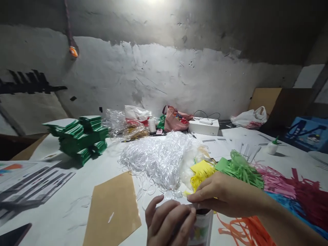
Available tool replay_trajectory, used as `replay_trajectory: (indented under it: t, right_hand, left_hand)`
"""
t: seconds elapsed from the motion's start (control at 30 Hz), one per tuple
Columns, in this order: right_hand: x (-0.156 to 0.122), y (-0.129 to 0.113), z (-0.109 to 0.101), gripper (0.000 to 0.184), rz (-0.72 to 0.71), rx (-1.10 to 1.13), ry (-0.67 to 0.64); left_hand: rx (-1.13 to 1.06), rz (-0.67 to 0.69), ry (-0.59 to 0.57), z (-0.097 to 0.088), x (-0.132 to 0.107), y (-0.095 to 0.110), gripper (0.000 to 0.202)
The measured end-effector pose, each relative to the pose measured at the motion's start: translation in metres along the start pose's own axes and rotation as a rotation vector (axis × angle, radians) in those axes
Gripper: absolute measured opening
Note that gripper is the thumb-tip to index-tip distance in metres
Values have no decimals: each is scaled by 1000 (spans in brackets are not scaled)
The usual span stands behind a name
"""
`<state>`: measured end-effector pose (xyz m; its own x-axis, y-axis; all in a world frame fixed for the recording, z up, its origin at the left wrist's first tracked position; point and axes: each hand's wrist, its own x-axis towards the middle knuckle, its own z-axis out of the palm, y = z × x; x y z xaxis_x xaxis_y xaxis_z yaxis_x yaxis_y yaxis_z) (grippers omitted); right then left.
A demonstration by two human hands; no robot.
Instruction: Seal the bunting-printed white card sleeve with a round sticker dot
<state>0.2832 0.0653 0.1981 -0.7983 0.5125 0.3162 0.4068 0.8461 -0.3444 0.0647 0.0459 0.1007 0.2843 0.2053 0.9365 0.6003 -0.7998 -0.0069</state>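
Observation:
At the bottom centre, my left hand (170, 222) has its fingers curled beside a clear plastic container (205, 230) with coloured shapes on its side. Whatever those fingers grip is hidden behind them. My right hand (217, 191) reaches in from the right, palm down over the container's rim, its fingers closed together. A small pale-yellow scrap shows by its fingertips, and I cannot tell whether it is held. Just beyond lie a fringed yellow paper (202, 171) and a large heap of shiny white strands (161, 157).
To the right lie fringed papers in green (241, 171), pink (278, 182) and orange (252, 229). A glue bottle (272, 147) stands behind them. Brown card (112, 208) and stacked green-edged bundles (82, 140) are at left. Bags and a white box (204, 127) line the wall.

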Motion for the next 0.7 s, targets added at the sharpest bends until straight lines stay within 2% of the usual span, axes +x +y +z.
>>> replay_trajectory:
  t: [0.07,0.2,0.3,0.53,0.7]
  right_hand:
    - [-3,4,-3,24,-17,13,6]
    - [-11,13,-6,25,1,36,-9]
    - [-13,14,-4,25,56,64,-26]
    - [-11,4,-2,30,106,87,16]
    - [-16,2,1,26,111,21,9]
  left_hand:
    - [-31,-16,-27,0,2,-3,19]
    - [-34,126,-129,-4,1,-16,28]
    - [-36,140,-156,-4,1,-22,33]
    - [-63,127,-139,4,6,-17,32]
    - [-108,165,-149,12,14,-10,31]
